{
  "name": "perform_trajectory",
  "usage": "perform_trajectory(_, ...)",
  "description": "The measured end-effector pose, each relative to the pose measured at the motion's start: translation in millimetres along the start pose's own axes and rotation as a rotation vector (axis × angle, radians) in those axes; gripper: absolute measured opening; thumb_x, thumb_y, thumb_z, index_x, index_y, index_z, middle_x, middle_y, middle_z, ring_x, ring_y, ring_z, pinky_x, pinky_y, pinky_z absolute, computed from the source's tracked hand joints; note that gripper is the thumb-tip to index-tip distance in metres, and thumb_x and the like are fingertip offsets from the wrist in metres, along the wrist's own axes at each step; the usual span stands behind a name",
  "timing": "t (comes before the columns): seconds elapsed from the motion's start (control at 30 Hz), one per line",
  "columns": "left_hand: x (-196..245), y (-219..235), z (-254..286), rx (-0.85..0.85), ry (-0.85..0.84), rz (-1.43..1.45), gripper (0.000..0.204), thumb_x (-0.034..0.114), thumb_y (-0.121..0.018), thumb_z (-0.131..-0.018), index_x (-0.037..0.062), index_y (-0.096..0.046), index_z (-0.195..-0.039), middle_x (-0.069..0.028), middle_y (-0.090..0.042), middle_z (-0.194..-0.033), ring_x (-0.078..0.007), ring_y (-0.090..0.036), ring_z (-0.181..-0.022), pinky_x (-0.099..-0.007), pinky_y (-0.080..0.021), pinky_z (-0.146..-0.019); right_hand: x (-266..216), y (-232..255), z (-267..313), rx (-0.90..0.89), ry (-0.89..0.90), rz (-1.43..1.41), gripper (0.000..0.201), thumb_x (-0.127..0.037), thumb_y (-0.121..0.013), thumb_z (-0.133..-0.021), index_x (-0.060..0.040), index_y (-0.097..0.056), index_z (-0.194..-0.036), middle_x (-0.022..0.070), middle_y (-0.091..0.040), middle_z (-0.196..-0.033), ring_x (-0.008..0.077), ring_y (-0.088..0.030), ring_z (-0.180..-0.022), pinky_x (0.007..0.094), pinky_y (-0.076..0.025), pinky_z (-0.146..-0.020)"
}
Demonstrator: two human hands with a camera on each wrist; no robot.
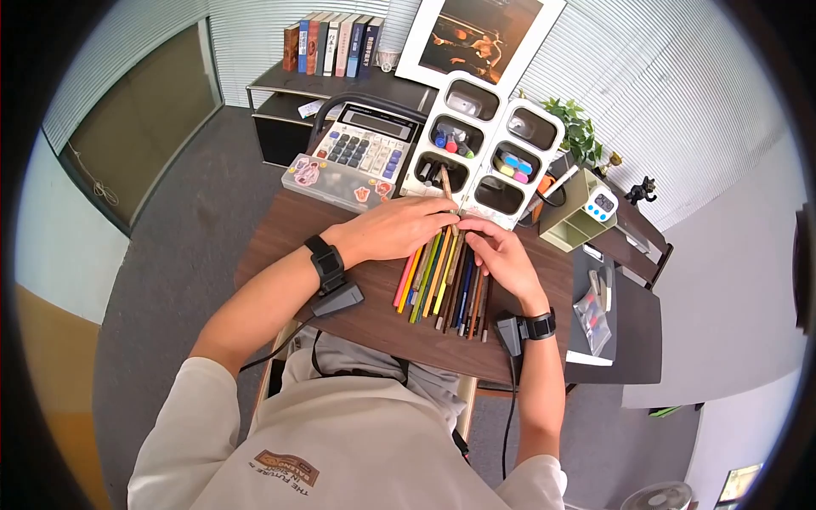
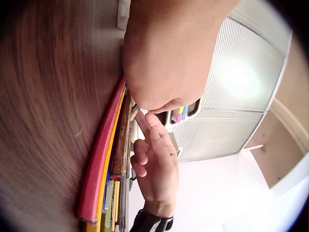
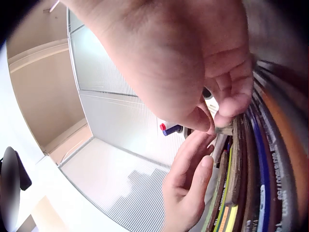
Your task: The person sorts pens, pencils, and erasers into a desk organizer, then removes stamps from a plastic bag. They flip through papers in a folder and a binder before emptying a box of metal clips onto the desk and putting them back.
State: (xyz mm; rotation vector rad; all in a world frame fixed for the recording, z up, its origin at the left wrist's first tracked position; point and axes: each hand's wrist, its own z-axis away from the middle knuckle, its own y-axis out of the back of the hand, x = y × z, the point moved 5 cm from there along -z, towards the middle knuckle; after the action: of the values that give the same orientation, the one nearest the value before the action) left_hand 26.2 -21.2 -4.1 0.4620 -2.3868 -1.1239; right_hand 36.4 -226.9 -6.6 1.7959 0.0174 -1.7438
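White organizer (image 1: 488, 157) stands beyond the pencils (image 1: 446, 276), beside a calculator (image 1: 364, 144)

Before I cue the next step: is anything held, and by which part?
Cannot be told: the left hand and right hand are close together at the far ends of the pencils, hiding any grip.

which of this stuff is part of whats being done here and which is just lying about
Part of the job, it seems:
pencils, lying by the left hand and right hand
white organiser, just beyond the hands

Apparently just lying about:
calculator
books
framed picture
plant
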Motion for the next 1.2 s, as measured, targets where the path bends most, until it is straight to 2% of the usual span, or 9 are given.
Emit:
perform_trajectory(0.23, 1, 2, -1, -0.003, 0.006, 0.020, 0.043, 0.010, -0.062, -0.099, 0.0004, -0.055, -0.141, -0.0163, -0.056, -0.145, -0.0342, -0.059, -0.129, -0.0429, -0.050, -0.109, -12, -19, -1, -0.039, 0.006, 0.089, 0.031, -0.016, -0.060, -0.106, -0.0092, -0.067, -0.136, -0.0036, -0.064, -0.084, 0.0027, -0.053, -0.064, 0.0208, -0.045, -0.056)
perform_trajectory(0.37, 2, 4, 0, 0.042, 0.013, 0.043, 0.046, 0.009, -0.062, -0.098, -0.0003, -0.053, -0.142, -0.0167, -0.055, -0.147, -0.0343, -0.059, -0.130, -0.0424, -0.050, -0.108, -11, -18, -3, -0.080, -0.007, -0.008, 0.035, -0.015, -0.060, -0.106, -0.0063, -0.063, -0.140, -0.0029, -0.064, -0.087, 0.0040, -0.057, -0.071, 0.0214, -0.048, -0.060)
perform_trajectory(0.43, 4, 9, -1, 0.066, 0.058, 0.090, 0.046, 0.008, -0.062, -0.098, 0.0002, -0.054, -0.142, -0.0168, -0.056, -0.145, -0.0337, -0.059, -0.129, -0.0426, -0.052, -0.106, -13, -19, -4, -0.108, 0.028, -0.119, 0.043, -0.012, -0.057, -0.107, -0.0040, -0.054, -0.149, 0.0041, -0.068, -0.109, 0.0082, -0.063, -0.083, 0.0234, -0.052, -0.067)
perform_trajectory(0.47, 6, 12, -2, 0.070, 0.061, 0.090, 0.046, 0.008, -0.062, -0.098, 0.0002, -0.054, -0.142, -0.0168, -0.056, -0.145, -0.0337, -0.059, -0.129, -0.0426, -0.052, -0.106, -14, -21, -3, -0.112, 0.028, -0.115, 0.043, -0.012, -0.057, -0.107, -0.0040, -0.054, -0.149, 0.0041, -0.068, -0.109, 0.0082, -0.063, -0.083, 0.0234, -0.052, -0.067)
perform_trajectory(0.53, 4, 16, -2, 0.080, 0.141, 0.183, 0.045, 0.008, -0.064, -0.097, 0.0010, -0.055, -0.141, -0.0172, -0.059, -0.137, -0.0327, -0.063, -0.121, -0.0415, -0.055, -0.099, -22, -25, -2, -0.104, 0.090, -0.199, 0.054, -0.008, -0.054, -0.107, -0.0054, -0.041, -0.158, 0.0112, -0.060, -0.140, 0.0135, -0.067, -0.092, 0.0266, -0.055, -0.072)
perform_trajectory(0.63, 2, 18, -2, 0.161, 0.142, 0.175, 0.043, 0.010, -0.066, -0.097, 0.0029, -0.057, -0.139, -0.0154, -0.062, -0.126, -0.0309, -0.067, -0.108, -0.0399, -0.056, -0.091, -19, -30, -5, -0.140, 0.135, -0.219, 0.065, -0.004, -0.052, -0.106, -0.0082, -0.026, -0.165, 0.0134, -0.047, -0.156, 0.0171, -0.069, -0.096, 0.0284, -0.057, -0.074)
perform_trajectory(0.83, -2, 21, 0, 0.230, 0.205, 0.177, 0.039, 0.017, -0.066, -0.099, 0.0052, -0.058, -0.136, -0.0144, -0.067, -0.114, -0.0317, -0.068, -0.101, -0.0417, -0.057, -0.083, -23, -36, -4, -0.219, 0.181, -0.247, 0.079, 0.003, -0.047, -0.104, -0.0144, -0.007, -0.169, 0.0182, -0.031, -0.167, 0.0212, -0.071, -0.103, 0.0291, -0.058, -0.076)
perform_trajectory(1.03, -4, 18, 2, 0.259, 0.229, 0.153, 0.042, 0.013, -0.066, -0.099, 0.0042, -0.059, -0.139, -0.0163, -0.066, -0.125, -0.0309, -0.069, -0.108, -0.0404, -0.057, -0.092, -29, -36, -4, -0.253, 0.274, -0.255, 0.081, 0.007, -0.044, -0.102, -0.0151, -0.006, -0.169, 0.0183, -0.025, -0.171, 0.0225, -0.071, -0.106, 0.0302, -0.058, -0.080)
perform_trajectory(1.2, -4, 21, 1, 0.302, 0.179, 0.105, 0.038, 0.011, -0.067, -0.098, 0.0022, -0.062, -0.134, -0.0165, -0.065, -0.125, -0.0327, -0.067, -0.113, -0.0414, -0.055, -0.096, -29, -33, -3, -0.204, 0.270, -0.221, 0.074, 0.005, -0.046, -0.102, -0.0123, -0.016, -0.167, 0.0168, -0.038, -0.163, 0.0194, -0.070, -0.103, 0.0297, -0.058, -0.079)
